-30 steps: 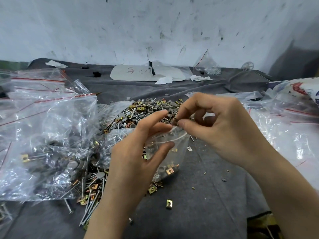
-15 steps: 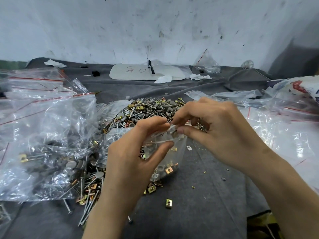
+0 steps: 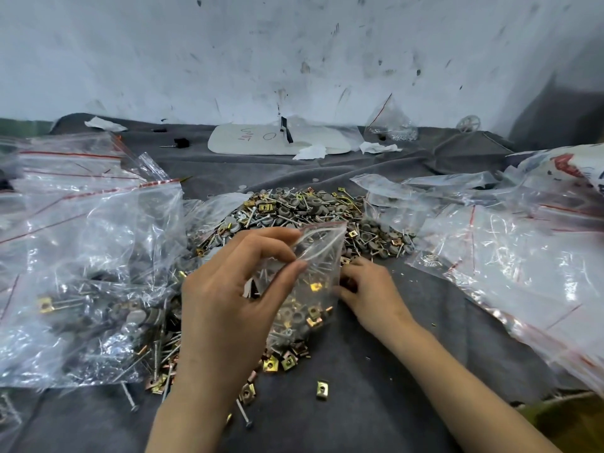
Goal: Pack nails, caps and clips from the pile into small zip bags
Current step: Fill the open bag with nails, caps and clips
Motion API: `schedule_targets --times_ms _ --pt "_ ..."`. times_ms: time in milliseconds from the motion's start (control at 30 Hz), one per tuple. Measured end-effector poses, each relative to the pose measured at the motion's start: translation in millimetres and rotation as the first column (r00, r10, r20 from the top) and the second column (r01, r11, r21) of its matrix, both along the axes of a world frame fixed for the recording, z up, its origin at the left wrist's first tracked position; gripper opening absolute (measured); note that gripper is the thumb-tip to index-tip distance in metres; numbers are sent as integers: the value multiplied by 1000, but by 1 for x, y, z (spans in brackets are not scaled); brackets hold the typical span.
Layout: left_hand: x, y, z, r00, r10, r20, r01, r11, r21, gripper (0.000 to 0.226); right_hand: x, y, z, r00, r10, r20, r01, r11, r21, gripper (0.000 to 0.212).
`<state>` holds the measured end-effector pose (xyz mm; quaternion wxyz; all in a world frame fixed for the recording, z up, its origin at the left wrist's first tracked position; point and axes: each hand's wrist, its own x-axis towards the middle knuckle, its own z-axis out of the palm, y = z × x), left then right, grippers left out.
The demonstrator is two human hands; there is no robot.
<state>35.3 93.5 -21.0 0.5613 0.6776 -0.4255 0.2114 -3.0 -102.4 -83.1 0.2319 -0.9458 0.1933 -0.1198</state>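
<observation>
Left of the pile (image 3: pixel 294 207) of nails, caps and clips, a heap of filled zip bags (image 3: pixel 81 256) crowds in until its edge overlaps the pile's left flank, so no bare cloth shows on that side. Over the pile's near edge the left hand (image 3: pixel 228 289) pinches the mouth of a small zip bag (image 3: pixel 315 256) between thumb and fingers. The bag hangs upright with its red-lined mouth gaping, and clips, caps and nails are gathered in its bottom, low over the pile's nearest pieces. At the pile's near right edge the right hand (image 3: pixel 369 289) lies low, knuckles up, fingers curled toward the loose pieces; its fingertips are hidden behind the bag, so whether it holds anything cannot be told. Nearer than the pile, the bench (image 3: pixel 376 397) shows open grey cloth between the forearms, broken only by one loose clip (image 3: pixel 322 390) and a few stray nails (image 3: pixel 245 416). Right of the pile, flat empty-looking zip bags (image 3: pixel 506 256) spread up to its right rim. Beyond the pile, cloth runs on to a white board (image 3: pixel 261 142) by the wall.
</observation>
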Motion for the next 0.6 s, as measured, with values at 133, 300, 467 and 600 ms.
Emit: schedule_targets --times_ms 133,300,467,600 --pt "1 0 0 1000 1 24 -2 1000 12 21 -1 -3 1 995 -48 91 34 988 152 15" --pt "0 -2 -1 998 -43 35 42 999 14 17 -25 10 53 816 -205 540 -83 884 461 17" --pt "-4 -7 1 993 -102 56 100 995 24 6 -46 37 117 716 327 616 -336 936 -107 12" --pt "-6 -7 3 991 -113 69 111 993 33 3 -50 31 119 817 387 429 -288 916 -279 8"
